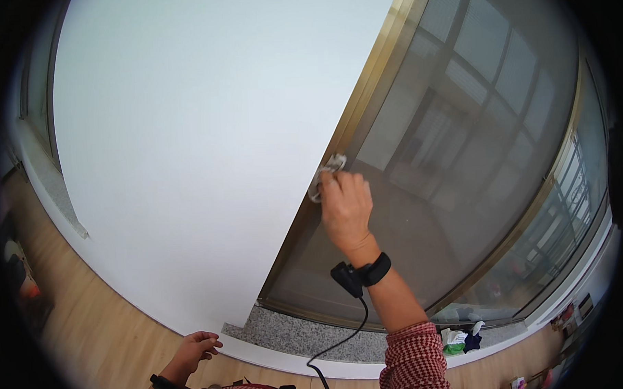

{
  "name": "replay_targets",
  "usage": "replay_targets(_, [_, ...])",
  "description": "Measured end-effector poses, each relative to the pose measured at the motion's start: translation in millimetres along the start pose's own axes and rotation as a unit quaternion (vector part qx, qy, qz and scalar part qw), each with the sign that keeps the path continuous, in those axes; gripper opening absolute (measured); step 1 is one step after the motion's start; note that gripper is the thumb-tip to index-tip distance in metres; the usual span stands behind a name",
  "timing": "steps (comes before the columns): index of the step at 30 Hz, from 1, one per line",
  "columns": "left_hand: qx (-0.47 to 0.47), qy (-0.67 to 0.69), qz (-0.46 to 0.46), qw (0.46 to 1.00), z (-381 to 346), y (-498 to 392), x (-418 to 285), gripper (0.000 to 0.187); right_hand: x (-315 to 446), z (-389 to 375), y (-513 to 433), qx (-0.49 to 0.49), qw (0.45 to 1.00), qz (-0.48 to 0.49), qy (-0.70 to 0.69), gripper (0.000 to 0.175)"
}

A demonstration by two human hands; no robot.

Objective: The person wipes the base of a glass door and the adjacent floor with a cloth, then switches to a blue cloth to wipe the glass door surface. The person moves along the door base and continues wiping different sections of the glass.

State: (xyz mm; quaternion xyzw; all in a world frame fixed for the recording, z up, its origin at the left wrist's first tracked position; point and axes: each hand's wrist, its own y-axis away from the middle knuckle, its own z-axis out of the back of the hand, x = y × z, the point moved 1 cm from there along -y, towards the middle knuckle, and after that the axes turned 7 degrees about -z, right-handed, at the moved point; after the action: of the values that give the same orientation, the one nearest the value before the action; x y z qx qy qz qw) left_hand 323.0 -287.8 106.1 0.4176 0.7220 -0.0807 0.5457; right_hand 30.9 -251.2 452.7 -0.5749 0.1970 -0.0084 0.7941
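My right hand (347, 206) is raised against the side of a sliding window, its fingers closed on a crumpled whitish cloth (332, 164). The cloth presses on the gold-coloured metal window frame (357, 103), where it meets the white wall (186, 147). To the right of that frame stretches a grey screen panel (420, 201) with reflections on it. My left hand (196, 347) hangs low in front of the wall, fingers slightly curled and apart, with nothing in it. A black wrist strap with a small device (348, 279) sits on my right wrist, and a cable runs down from it.
A speckled granite sill (306, 338) runs under the window. On its right part stand a tissue pack (454, 338) and a dark blue item (472, 341). Another window (38, 96) is at the far left. Wooden flooring (110, 330) lies below.
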Motion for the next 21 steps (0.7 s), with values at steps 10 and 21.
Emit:
replay_targets(10, [0.054, -0.026, -0.059, 0.996, -15, -4, -43, 0.014, -59, 23, -161, -0.151, 0.986, 0.038, 0.065, 0.011])
replay_targets(21, [0.117, -0.109, -0.214, 0.964, -43, 23, -137, 0.019, -33, 20, -101, -0.037, 0.998, 0.032, 0.034, 0.028])
